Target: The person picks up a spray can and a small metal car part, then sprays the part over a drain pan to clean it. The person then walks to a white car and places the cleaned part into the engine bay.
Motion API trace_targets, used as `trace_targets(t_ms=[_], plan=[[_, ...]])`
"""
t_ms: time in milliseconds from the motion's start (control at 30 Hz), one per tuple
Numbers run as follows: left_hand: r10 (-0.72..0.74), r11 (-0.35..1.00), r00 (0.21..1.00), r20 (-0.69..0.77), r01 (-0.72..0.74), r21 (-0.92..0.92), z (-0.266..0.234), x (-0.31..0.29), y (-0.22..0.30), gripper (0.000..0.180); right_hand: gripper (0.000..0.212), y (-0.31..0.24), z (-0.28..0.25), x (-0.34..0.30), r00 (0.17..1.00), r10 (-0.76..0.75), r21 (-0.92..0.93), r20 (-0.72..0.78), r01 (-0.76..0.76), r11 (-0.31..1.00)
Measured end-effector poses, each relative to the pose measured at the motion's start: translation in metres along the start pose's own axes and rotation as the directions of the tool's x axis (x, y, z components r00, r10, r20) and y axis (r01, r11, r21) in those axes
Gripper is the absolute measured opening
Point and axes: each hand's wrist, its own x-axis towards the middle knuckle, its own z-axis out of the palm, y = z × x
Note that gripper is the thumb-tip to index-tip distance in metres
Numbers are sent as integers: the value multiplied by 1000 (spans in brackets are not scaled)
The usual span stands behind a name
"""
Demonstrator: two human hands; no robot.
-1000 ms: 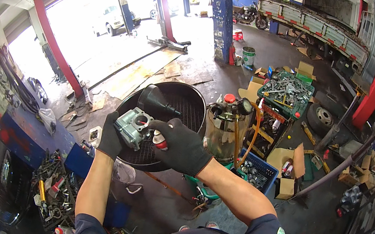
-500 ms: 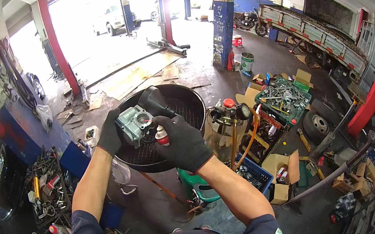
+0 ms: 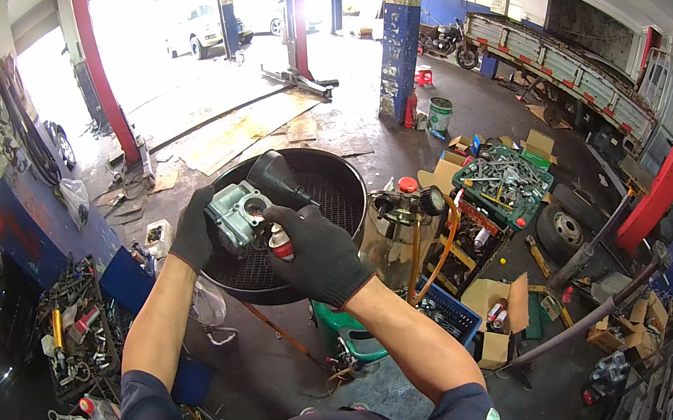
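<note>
My left hand [image 3: 194, 230], in a black glove, is closed round a silver cast-metal throttle body [image 3: 233, 217] with a round bore facing up. Gloved in black too, my right hand [image 3: 324, 255] grips a small red and white spray can [image 3: 282, 243] right beside the throttle body's right side. Its nozzle is hidden by my fingers. Both things are above a wide round black drain pan [image 3: 362, 197] with a mesh inside. A black funnel [image 3: 277, 180] lies in the pan, just beyond my hands.
Right of the pan stands a clear-tank oil drainer [image 3: 394, 243] with an orange hose. Beyond it, a green tray [image 3: 524, 209] of sockets tops a tool cart. An open cardboard box [image 3: 495, 350] and a blue crate [image 3: 463, 309] sit nearer. Loose tools [image 3: 76, 335] fill the lower left.
The spray can has shifted slightly left, closer to the throttle body. The throttle body has turned a little in my left hand.
</note>
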Motion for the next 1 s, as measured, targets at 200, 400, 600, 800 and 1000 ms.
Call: trace_targets(t_ms=[200,400,600,800,1000], plan=[[71,989,997,-36,-66,134,-6,5,0,50,61,4,0,-5,999,31,-23,-22,-31,999],[110,965,992,-68,-90,246,7,-3,4,41,60,-3,2,-7,999,49,-16,4,-49,999],[44,996,998,-40,-41,75,21,-7,6,42,56,-13,9,-6,999,29,-44,-28,-30,999],[42,993,999,-23,-39,115,13,-8,7,45,58,-17,13,-7,998,44,-107,-49,-49,993],[93,973,994,-57,-79,215,8,-7,13,42,58,-23,21,-11,997,54,-138,-62,-62,988]])
